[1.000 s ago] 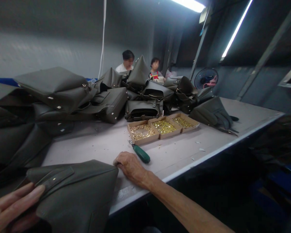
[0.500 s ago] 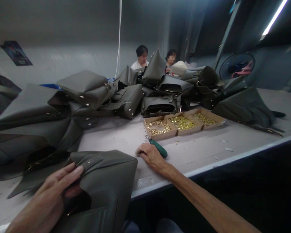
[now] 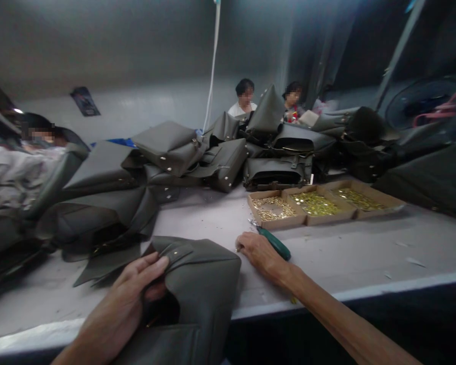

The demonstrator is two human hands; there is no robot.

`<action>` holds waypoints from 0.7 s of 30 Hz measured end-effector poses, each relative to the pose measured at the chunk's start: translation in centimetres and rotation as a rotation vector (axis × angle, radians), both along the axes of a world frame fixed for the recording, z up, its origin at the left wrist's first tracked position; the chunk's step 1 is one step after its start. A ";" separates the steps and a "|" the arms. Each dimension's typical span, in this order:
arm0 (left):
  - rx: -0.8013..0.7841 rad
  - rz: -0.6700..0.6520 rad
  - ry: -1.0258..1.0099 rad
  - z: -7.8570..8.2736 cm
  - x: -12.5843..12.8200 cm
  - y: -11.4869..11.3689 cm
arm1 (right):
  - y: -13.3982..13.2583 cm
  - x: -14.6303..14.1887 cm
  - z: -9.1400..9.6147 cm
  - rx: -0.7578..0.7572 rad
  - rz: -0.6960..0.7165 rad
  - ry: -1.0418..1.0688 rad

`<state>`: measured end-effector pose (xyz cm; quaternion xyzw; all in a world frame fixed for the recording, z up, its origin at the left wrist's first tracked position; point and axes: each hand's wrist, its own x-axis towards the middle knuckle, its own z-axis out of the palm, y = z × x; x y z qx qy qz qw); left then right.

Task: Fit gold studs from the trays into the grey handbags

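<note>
A dark olive leather bag (image 3: 201, 284) lies at the table's near edge. My left hand (image 3: 137, 289) grips its opening rim beside a strap with brass studs, fingers curled over the edge. My right hand (image 3: 260, 251) rests on the table just right of the bag, fingers curled down at the bag's corner; what they pinch, if anything, is hidden. A green-handled tool (image 3: 273, 242) lies right behind that hand.
Several more olive bags (image 3: 175, 152) are piled across the back of the table (image 3: 345, 258). Three cardboard trays of brass hardware (image 3: 315, 203) sit mid-right. Two people sit beyond the pile, another at far left (image 3: 19, 167). A fan (image 3: 429, 104) stands at right.
The view has swung left, bringing a person at far left into sight. My left hand has slid up onto the bag's rim and closed on it. My right hand stays by the tool.
</note>
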<state>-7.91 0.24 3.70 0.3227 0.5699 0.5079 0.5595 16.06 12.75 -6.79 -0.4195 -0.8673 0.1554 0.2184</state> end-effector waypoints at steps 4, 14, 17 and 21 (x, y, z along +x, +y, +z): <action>0.066 -0.092 -0.111 -0.5 -0.1 0.6 | 1.2 -0.3 -0.4 0.030 0.049 -0.047; -0.014 0.029 -0.052 -0.7 -0.9 -0.7 | 0.8 1.1 2.6 0.020 -0.036 0.031; -0.097 0.173 0.035 -1.5 -1.6 -1.2 | 0.5 1.2 3.0 0.025 -0.028 0.091; -0.164 0.346 0.083 -3.0 -2.2 -1.4 | 0.2 0.8 3.2 0.009 0.020 0.133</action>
